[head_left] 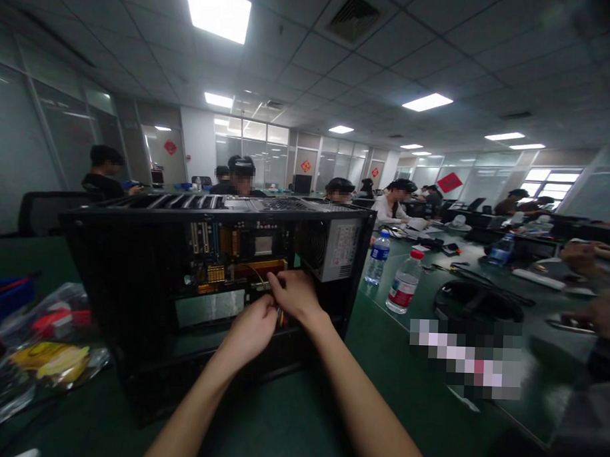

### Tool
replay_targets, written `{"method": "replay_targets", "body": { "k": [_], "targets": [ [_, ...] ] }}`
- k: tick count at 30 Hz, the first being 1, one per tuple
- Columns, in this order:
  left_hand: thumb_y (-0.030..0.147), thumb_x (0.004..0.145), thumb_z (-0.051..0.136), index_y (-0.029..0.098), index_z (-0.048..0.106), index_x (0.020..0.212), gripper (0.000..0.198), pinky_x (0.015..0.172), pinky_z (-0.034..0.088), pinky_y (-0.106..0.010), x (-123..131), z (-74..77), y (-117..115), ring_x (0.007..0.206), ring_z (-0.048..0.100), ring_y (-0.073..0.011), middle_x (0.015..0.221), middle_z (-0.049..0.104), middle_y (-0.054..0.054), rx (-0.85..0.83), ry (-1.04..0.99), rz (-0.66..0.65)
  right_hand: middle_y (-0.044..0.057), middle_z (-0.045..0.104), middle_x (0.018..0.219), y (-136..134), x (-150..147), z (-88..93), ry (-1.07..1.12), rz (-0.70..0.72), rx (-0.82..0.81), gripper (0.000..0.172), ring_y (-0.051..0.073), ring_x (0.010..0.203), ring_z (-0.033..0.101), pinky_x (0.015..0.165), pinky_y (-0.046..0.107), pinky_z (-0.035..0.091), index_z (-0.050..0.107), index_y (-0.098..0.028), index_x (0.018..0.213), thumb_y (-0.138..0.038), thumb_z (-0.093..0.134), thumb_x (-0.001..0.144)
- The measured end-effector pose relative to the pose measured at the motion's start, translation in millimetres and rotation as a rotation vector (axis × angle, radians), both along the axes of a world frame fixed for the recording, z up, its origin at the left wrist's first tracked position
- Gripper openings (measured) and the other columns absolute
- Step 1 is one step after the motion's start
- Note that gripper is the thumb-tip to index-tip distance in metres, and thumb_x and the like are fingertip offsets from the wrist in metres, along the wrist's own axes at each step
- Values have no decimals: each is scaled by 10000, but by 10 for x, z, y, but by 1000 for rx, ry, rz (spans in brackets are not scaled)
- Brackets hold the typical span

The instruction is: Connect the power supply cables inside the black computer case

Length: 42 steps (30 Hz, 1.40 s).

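Note:
A black computer case stands on the green table with its side open toward me. Inside are a motherboard with slots and a power supply at the upper right. Both my hands reach into the lower right of the opening, close together. My left hand is closed, its fingertips pinching a bundle of thin coloured wires. Just above and to the right, my right hand is bent over the same wires with its fingers closed. A thin yellow wire curves up beside its fingertips. The wire ends are hidden.
Two water bottles, one blue-capped and one red-capped, stand right of the case. Farther right lies a coiled black cable. Plastic bags and a blue tray are at left. Another person's hand shows at far right.

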<state>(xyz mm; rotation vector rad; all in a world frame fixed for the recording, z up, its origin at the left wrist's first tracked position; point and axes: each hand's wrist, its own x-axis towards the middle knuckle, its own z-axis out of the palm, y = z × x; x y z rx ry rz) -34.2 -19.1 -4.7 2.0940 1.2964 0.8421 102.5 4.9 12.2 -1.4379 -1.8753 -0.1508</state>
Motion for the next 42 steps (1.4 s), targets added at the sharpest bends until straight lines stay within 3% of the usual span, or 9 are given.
{"method": "replay_targets", "body": {
  "k": [5, 10, 14, 20, 25, 31, 36, 39, 42],
  "targets": [
    [295, 862, 412, 178, 614, 808, 240, 780, 481, -288, -20, 148, -19, 834, 650, -205, 831, 712, -56, 6, -191, 10, -8, 531, 555, 14, 79, -11, 120, 228, 38, 520, 129, 564, 518, 567, 267, 260, 483, -193, 578, -452, 334, 1003],
    [470, 883, 494, 196, 582, 1168, 405, 838, 514, -311, -110, 293, -114, 896, 690, -215, 961, 746, -61, 15, -223, -162, -16, 440, 603, 26, 138, 8, 368, 356, 203, 559, 134, 566, 447, 556, 257, 312, 436, -209, 647, -621, 246, 973],
    [459, 806, 629, 250, 594, 1255, 497, 1035, 443, -404, -176, 255, -124, 1187, 599, -287, 1300, 647, -88, 62, 41, -159, 0, 464, 632, 35, 122, 15, 365, 438, 287, 642, 149, 585, 460, 555, 269, 348, 458, -213, 677, -713, 151, 937],
    [314, 926, 475, 206, 637, 1057, 235, 887, 512, -395, -83, 319, -369, 983, 677, -272, 1047, 722, -105, 263, 357, -96, 4, 476, 606, -27, 149, -97, 393, 396, 311, 613, 163, 553, 481, 528, 287, 367, 510, -212, 684, -679, 218, 953],
    [276, 963, 373, 172, 606, 1024, 262, 786, 537, -420, -85, 472, -546, 857, 700, -278, 915, 720, -111, 369, 386, -20, 109, 649, 1061, -256, 159, -273, 359, 389, 303, 520, 258, 1036, 615, 892, 396, 485, 629, -210, 1078, -580, 275, 988],
    [298, 975, 361, 144, 629, 1059, 321, 707, 564, -395, -192, 560, -648, 826, 720, -294, 895, 723, -136, 376, 337, 9, 156, 429, 1476, -493, 153, -480, 165, 264, 294, 554, 298, 1355, 428, 1084, 549, 389, 301, -223, 1496, -311, 439, 967],
    [155, 902, 426, 119, 669, 1043, 283, 711, 571, -415, -320, 678, -665, 866, 718, -325, 929, 724, -170, 328, 357, -12, 135, 566, 1309, -510, 31, -138, -110, 426, 470, 617, 340, 1251, 521, 1032, 635, 410, 409, -300, 1418, -151, 528, 831],
    [125, 892, 402, 107, 683, 1007, 303, 714, 566, -422, -388, 750, -714, 870, 715, -332, 919, 721, -184, 297, 398, -3, 126, 653, 1167, -545, -63, 182, -270, 527, 286, 627, 287, 1055, 637, 885, 466, 545, 460, -247, 1370, -102, 523, 763],
    [233, 926, 422, 130, 644, 1060, 279, 713, 549, -398, -413, 841, -783, 833, 708, -310, 923, 711, -166, 304, 356, 73, 116, 684, 1053, -529, -73, 410, -278, 551, 230, 511, 263, 923, 652, 800, 412, 535, 565, -205, 1227, -123, 532, 723]
  ]
}}
